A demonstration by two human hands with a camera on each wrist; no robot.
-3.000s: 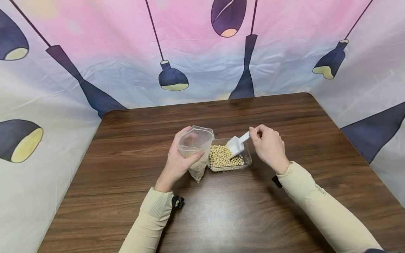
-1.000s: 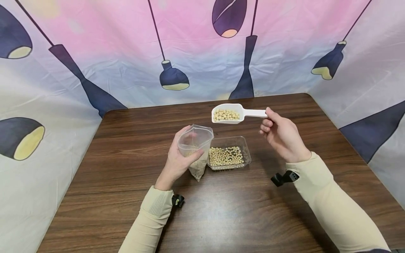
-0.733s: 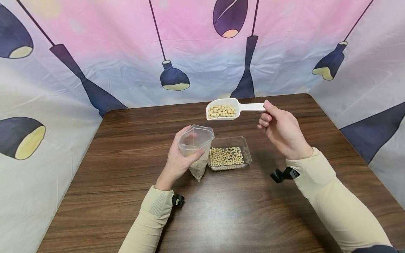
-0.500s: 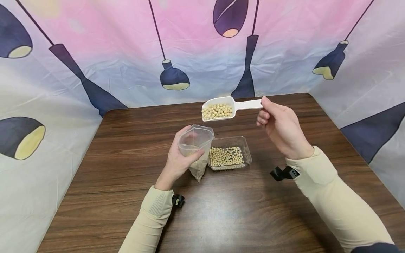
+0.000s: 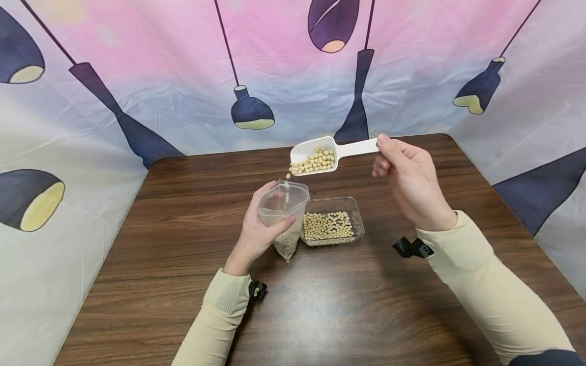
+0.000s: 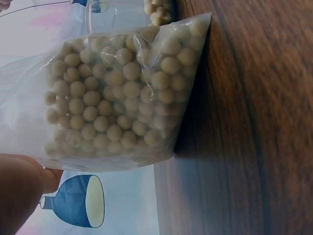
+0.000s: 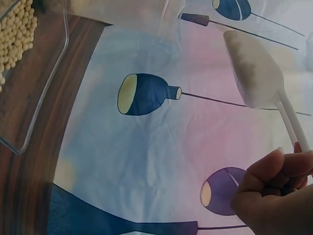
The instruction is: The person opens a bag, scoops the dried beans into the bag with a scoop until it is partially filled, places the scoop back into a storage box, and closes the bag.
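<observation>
Fingers of left hand [image 5: 256,235] curled round clear plastic bag of beans [image 5: 282,213], frame centre; right hand [image 5: 409,178] pinches white plastic scoop [image 5: 320,152] handle, tilted w/ beans above bag. Dark wood table [image 5: 192,244], lamp-print backdrop [image 5: 183,76].

- Dark wooden counter [image 5: 366,305] carries everything.
- Clear tray [image 5: 356,218] of beans sits mid-counter.
- Bean-filled bag [image 5: 286,244] rests its bottom just left, touching the tray.

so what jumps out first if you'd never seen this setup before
Above the middle of the dark wooden table, the right hand tips a white plastic scoop, and pale round beans fall from its lip. They drop into a clear plastic bag held open by the left hand, beside a clear plastic tray of beans. Behind hangs a pink-and-blue lamp-print cloth.
</observation>
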